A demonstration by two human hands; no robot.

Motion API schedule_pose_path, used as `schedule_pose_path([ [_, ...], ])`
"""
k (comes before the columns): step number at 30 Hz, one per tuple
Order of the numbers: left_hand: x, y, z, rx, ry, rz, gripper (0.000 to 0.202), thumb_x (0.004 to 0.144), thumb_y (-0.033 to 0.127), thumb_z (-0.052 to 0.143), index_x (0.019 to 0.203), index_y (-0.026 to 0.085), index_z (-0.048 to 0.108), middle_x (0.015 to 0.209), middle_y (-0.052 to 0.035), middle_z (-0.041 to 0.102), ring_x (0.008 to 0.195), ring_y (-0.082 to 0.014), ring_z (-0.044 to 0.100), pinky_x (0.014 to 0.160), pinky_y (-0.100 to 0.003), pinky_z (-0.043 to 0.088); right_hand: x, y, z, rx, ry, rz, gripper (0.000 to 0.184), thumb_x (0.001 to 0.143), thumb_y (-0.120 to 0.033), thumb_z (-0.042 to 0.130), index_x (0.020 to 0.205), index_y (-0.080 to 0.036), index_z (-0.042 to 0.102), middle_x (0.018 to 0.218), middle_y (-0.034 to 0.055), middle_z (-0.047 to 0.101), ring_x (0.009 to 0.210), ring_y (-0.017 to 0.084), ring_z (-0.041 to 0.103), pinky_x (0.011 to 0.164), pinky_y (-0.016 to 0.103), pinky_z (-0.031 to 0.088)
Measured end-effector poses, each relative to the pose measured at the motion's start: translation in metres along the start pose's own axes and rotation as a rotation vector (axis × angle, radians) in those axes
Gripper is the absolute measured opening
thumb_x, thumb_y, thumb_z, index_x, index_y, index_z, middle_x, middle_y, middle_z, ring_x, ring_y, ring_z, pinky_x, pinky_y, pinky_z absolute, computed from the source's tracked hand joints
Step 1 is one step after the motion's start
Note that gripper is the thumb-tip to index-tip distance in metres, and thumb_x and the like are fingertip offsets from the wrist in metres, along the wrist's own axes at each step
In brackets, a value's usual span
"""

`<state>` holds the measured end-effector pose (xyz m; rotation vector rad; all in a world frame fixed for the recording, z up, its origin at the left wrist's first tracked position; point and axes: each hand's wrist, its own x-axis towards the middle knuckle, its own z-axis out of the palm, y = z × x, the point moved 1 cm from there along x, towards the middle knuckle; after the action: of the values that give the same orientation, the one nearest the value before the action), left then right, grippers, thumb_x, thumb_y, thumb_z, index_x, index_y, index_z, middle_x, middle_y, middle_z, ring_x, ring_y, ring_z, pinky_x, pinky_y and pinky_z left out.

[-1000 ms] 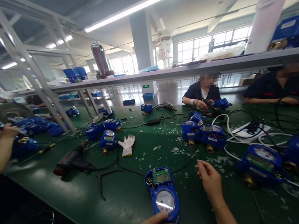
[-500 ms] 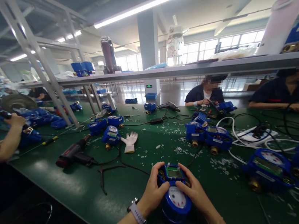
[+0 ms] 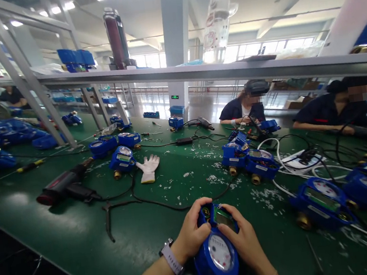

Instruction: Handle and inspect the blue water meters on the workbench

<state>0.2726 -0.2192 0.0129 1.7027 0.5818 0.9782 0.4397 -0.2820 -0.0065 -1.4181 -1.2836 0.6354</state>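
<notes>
A blue water meter (image 3: 216,259) with a round white dial lies at the near edge of the green workbench, its brass pipe end toward me. Its upper box lies uncovered and shows a green circuit board with a display. My left hand (image 3: 195,228) grips the left side of that box, thumb on the ridge above the dial. On the other side my right hand (image 3: 241,233) holds the box, its thumb over the lower edge of the display and fingers round the far corner. The underside of the meter is hidden.
Left on the green bench (image 3: 91,235) lie a heat gun (image 3: 64,184) with its cable and a white glove (image 3: 149,168). More blue meters (image 3: 323,202) stand at right beside a white power strip (image 3: 303,161). White scraps are scattered about. A shelf (image 3: 161,72) crosses above; co-workers sit opposite.
My view has shifted, so the bench items appear further left and the shelf higher. The meter has turned slightly between my hands, its pipe end now further left. Both hands keep hold.
</notes>
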Motion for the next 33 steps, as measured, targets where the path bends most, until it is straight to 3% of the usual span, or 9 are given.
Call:
schedule_pose_path([
  [11, -0.003, -0.012, -0.005, -0.113, 0.014, 0.067, 0.051, 0.073, 0.026, 0.053, 0.123, 0.017, 0.050, 0.128, -0.0100, 0.053, 0.124, -0.0300, 0.046, 0.110, -0.045, 0.033, 0.000, -0.002, 0.002, 0.042, 0.008, 0.012, 0.044, 0.073, -0.039, 0.069, 0.114, -0.021, 0.064, 0.118, 0.0078, 0.062, 0.112, 0.030, 0.055, 0.098, 0.040, 0.045],
  [13, -0.004, -0.018, -0.009, -0.172, 0.023, 0.080, 0.050, 0.073, 0.029, 0.054, 0.122, 0.016, 0.051, 0.129, -0.0107, 0.053, 0.125, -0.0310, 0.044, 0.111, -0.045, 0.031, 0.000, -0.001, 0.004, 0.091, -0.023, 0.007, 0.051, 0.077, -0.050, 0.066, 0.118, -0.020, 0.063, 0.121, 0.0093, 0.061, 0.113, 0.030, 0.055, 0.097, 0.039, 0.046],
  [15, -0.005, -0.024, -0.014, -0.236, 0.032, 0.068, 0.050, 0.072, 0.028, 0.054, 0.120, 0.017, 0.052, 0.129, -0.0103, 0.052, 0.126, -0.0313, 0.043, 0.111, -0.045, 0.030, -0.003, 0.001, 0.006, 0.192, -0.042, 0.027, 0.064, 0.084, -0.066, 0.053, 0.126, -0.019, 0.057, 0.126, 0.0117, 0.058, 0.115, 0.031, 0.054, 0.096, 0.041, 0.047],
  [18, -0.005, -0.031, -0.018, -0.395, 0.001, -0.033, 0.056, 0.067, 0.021, 0.053, 0.123, 0.018, 0.051, 0.125, -0.0095, 0.055, 0.118, -0.0298, 0.050, 0.102, -0.043, 0.039, -0.006, 0.006, 0.011, 0.457, -0.046, 0.178, 0.069, 0.090, -0.073, 0.039, 0.134, -0.022, 0.050, 0.135, 0.0113, 0.052, 0.122, 0.031, 0.049, 0.100, 0.045, 0.042],
  [22, -0.002, -0.034, -0.018, -0.623, -0.063, -0.145, 0.063, 0.062, 0.015, 0.053, 0.125, 0.018, 0.049, 0.115, -0.0081, 0.061, 0.102, -0.0250, 0.059, 0.087, -0.036, 0.047, -0.009, 0.005, 0.016, 0.666, -0.141, 0.322, 0.057, 0.088, -0.065, 0.055, 0.131, -0.026, 0.054, 0.132, 0.0069, 0.055, 0.124, 0.030, 0.046, 0.106, 0.045, 0.033],
  [27, -0.001, -0.029, -0.016, -0.663, -0.071, -0.151, 0.063, 0.062, 0.015, 0.054, 0.124, 0.017, 0.050, 0.113, -0.0077, 0.063, 0.098, -0.0238, 0.060, 0.084, -0.033, 0.047, -0.009, -0.002, 0.014, 0.767, -0.232, 0.318, 0.051, 0.089, -0.055, 0.060, 0.130, -0.026, 0.054, 0.128, 0.0059, 0.058, 0.121, 0.030, 0.049, 0.103, 0.043, 0.037],
  [33, -0.001, -0.026, -0.017, -0.638, -0.077, -0.149, 0.063, 0.063, 0.014, 0.053, 0.126, 0.017, 0.050, 0.115, -0.0082, 0.062, 0.103, -0.0242, 0.059, 0.087, -0.034, 0.046, -0.011, -0.003, 0.009, 0.743, -0.271, 0.292, 0.055, 0.084, -0.048, 0.068, 0.132, -0.026, 0.051, 0.133, 0.0063, 0.054, 0.126, 0.031, 0.044, 0.108, 0.045, 0.029],
])
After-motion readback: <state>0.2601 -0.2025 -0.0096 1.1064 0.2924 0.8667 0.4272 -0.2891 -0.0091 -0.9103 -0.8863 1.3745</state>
